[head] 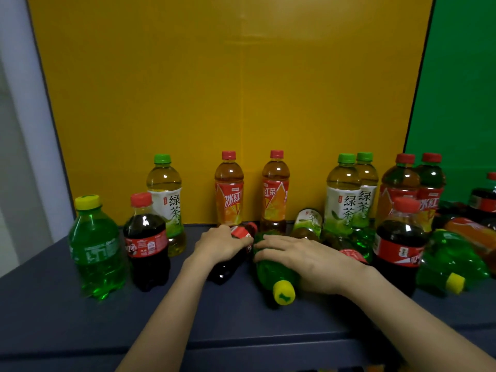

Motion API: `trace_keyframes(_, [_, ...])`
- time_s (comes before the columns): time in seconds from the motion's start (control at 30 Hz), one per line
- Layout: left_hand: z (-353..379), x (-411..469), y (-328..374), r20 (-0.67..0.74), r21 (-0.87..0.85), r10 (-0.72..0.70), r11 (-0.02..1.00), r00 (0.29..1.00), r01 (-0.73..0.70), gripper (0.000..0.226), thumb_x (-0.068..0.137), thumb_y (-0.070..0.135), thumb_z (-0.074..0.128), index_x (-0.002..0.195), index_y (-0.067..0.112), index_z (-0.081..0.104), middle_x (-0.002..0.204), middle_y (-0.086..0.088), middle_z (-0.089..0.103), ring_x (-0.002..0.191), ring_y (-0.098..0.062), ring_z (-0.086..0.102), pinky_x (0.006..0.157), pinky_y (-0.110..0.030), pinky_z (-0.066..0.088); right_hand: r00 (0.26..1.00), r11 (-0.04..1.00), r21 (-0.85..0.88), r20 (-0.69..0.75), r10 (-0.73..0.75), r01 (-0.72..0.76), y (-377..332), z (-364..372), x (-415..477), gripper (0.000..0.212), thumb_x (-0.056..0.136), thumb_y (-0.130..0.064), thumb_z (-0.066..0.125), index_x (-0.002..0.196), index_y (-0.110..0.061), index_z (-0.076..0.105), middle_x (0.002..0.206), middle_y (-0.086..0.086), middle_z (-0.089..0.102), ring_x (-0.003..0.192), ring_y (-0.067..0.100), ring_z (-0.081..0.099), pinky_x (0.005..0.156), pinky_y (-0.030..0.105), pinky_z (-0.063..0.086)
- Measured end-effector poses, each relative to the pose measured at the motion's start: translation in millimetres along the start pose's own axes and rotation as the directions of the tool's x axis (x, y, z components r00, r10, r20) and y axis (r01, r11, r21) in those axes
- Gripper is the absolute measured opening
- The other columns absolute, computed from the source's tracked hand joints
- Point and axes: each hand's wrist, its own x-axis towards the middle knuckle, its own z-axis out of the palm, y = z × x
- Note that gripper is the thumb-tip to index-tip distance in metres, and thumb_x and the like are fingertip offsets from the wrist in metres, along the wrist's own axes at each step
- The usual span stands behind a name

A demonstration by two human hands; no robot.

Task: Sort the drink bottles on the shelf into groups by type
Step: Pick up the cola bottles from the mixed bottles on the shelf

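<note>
On the dark blue shelf (80,331), the small dark plastic cola bottle (228,267) (red cap far) is gripped by curled fingers of the left hand (222,245). Just right, the green plastic soda bottle (271,272), yellow cap near, is covered by flat fingers of the right hand (303,256).

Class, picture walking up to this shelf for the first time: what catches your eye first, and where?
First, two hands at the centre: the left hand grips a lying cola bottle and the right hand rests on a lying green soda bottle, its yellow cap toward the camera. Behind them, a yellow board backs a row of upright tea bottles.
</note>
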Motion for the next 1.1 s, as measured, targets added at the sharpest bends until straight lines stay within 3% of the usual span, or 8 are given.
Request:
trace_keyframes(0.17, [4, -20, -7, -0.226, -0.204, 0.08, 0.971, 0.971, -0.127, 0.058, 0.085, 0.056, 0.052, 0.126, 0.015, 0.04, 0.129, -0.008, 0.053, 0.116, -0.029, 0.051, 0.087, -0.033, 0.039, 0.975, 0.949, 0.315, -0.216, 0.051, 0.02, 7, -4, -2, 0.072, 0.07, -0.03, 0.078, 0.131, -0.029, 0.041, 0.133, -0.012, 0.047, 0.123, 0.001, 0.043, 0.103, 0.022, 0.038])
trace_keyframes(0.4, [6, -38, -25, -0.44, -0.41, 0.169, 0.836, 0.882, -0.364, 0.062, 0.087, 0.037, 0.058, 0.135, 0.013, 0.026, 0.129, -0.007, 0.048, 0.108, -0.017, 0.051, 0.08, -0.021, 0.041, 0.93, 0.713, 0.7, -0.235, 0.283, -0.04, -7, -9, 20, 0.06, 0.072, -0.04, 0.075, 0.123, -0.023, 0.048, 0.122, -0.009, 0.06, 0.109, -0.001, 0.056, 0.093, 0.023, 0.049])
trace_keyframes(0.6, [2, -44, -49, -0.507, -0.472, 0.184, 0.758, 0.842, -0.449, 0.066, 0.085, 0.027, 0.063, 0.136, 0.016, 0.022, 0.132, -0.004, 0.042, 0.118, -0.015, 0.049, 0.098, -0.035, 0.045, 0.9, 0.57, 0.82, -0.207, 0.384, -0.055, -17, 4, 40, 0.069, 0.072, -0.049, 0.067, 0.129, -0.018, 0.043, 0.12, -0.006, 0.059, 0.107, 0.002, 0.058, 0.089, 0.025, 0.052])
trace_keyframes(0.8, [-5, -45, -61, -0.489, -0.486, 0.209, 0.741, 0.847, -0.463, 0.069, 0.085, 0.024, 0.064, 0.139, 0.017, 0.023, 0.136, -0.002, 0.042, 0.125, -0.015, 0.046, 0.102, -0.033, 0.042, 0.884, 0.506, 0.861, -0.196, 0.424, -0.052, -23, 15, 55, 0.078, 0.072, -0.053, 0.064, 0.136, -0.021, 0.035, 0.124, -0.007, 0.057, 0.112, 0.004, 0.055, 0.096, 0.032, 0.05])
trace_keyframes(0.9, [-2, -47, -67, -0.49, -0.433, 0.222, 0.777, 0.843, -0.457, 0.077, 0.087, 0.033, 0.06, 0.147, 0.022, 0.013, 0.149, 0.0, 0.032, 0.137, -0.014, 0.033, 0.112, -0.041, 0.033, 0.866, 0.518, 0.852, -0.2, 0.458, -0.077, -28, 17, 60, 0.072, 0.078, -0.048, 0.064, 0.137, -0.022, 0.033, 0.124, -0.006, 0.057, 0.111, 0.005, 0.056, 0.095, 0.035, 0.05])
trace_keyframes(0.97, [2, -55, -70, -0.521, -0.356, 0.231, 0.816, 0.822, -0.455, 0.077, 0.09, 0.031, 0.056, 0.15, 0.022, 0.008, 0.156, 0.001, 0.019, 0.143, -0.011, 0.017, 0.118, -0.031, 0.02, 0.856, 0.6, 0.794, -0.239, 0.458, -0.1, -33, 14, 55, 0.069, 0.081, -0.05, 0.059, 0.139, -0.026, 0.031, 0.129, -0.009, 0.054, 0.115, 0.003, 0.053, 0.098, 0.033, 0.048])
trace_keyframes(1.03, [4, -69, -69, -0.61, -0.264, 0.253, 0.829, 0.751, -0.493, 0.07, 0.092, 0.021, 0.054, 0.149, 0.018, 0.013, 0.157, 0.003, 0.014, 0.143, -0.004, 0.01, 0.111, -0.006, 0.009, 0.857, 0.73, 0.669, -0.287, 0.427, -0.14, -35, 9, 45, 0.068, 0.085, -0.05, 0.053, 0.143, -0.029, 0.025, 0.135, -0.015, 0.045, 0.123, 0.001, 0.044, 0.104, 0.029, 0.04])
trace_keyframes(1.1, [3, -84, -64, -0.723, -0.159, 0.312, 0.794, 0.617, -0.587, 0.053, 0.092, 0.012, 0.055, 0.141, 0.015, 0.035, 0.148, 0.003, 0.031, 0.138, -0.005, 0.024, 0.109, -0.006, 0.017, 0.845, 0.838, 0.502, -0.337, 0.416, -0.212, -34, 5, 29, 0.063, 0.089, -0.046, 0.049, 0.145, -0.026, 0.026, 0.14, -0.013, 0.041, 0.129, 0.004, 0.039, 0.108, 0.03, 0.035])
